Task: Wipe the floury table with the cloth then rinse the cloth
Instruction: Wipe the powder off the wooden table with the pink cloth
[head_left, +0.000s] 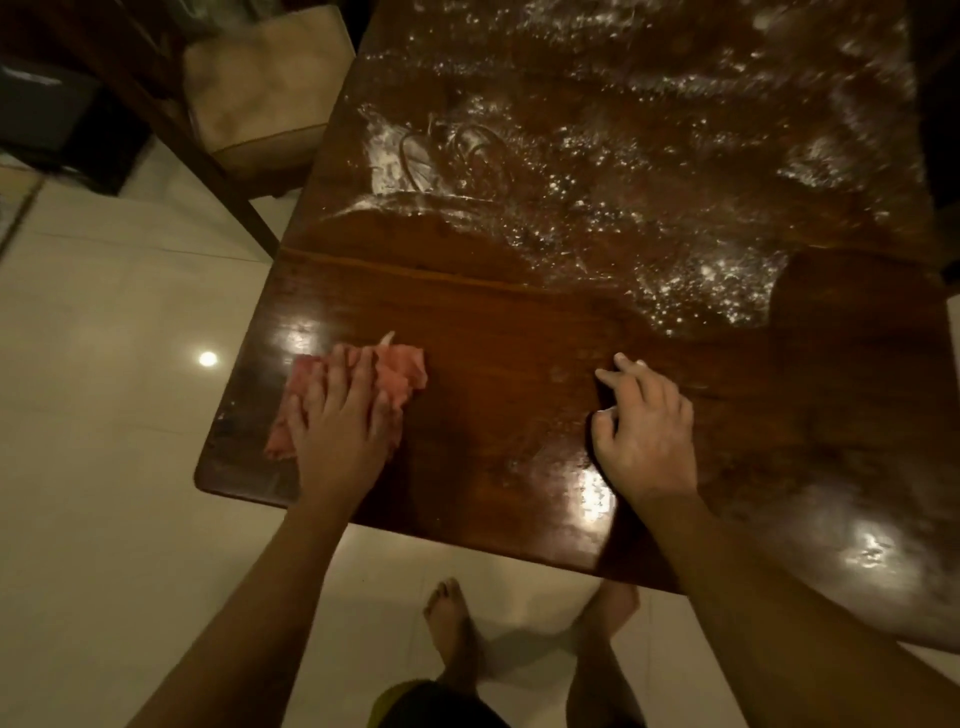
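A pink cloth (402, 366) lies crumpled on the near left corner of the dark wooden table (509, 332). My left hand (340, 415) presses flat on the cloth with straight, spread fingers. My right hand (644, 426) rests on the bare wood near the front edge, its fingers bent and fingertips touching the surface, holding nothing. White flour (597, 171) covers the far half of the table in streaks and specks. The near strip of wood around both hands is shiny and free of flour.
A wooden chair with a beige cushion (260, 88) stands at the table's far left corner. Pale tiled floor (119, 467) lies left of and below the table. My bare feet (452, 629) stand at the table's front edge.
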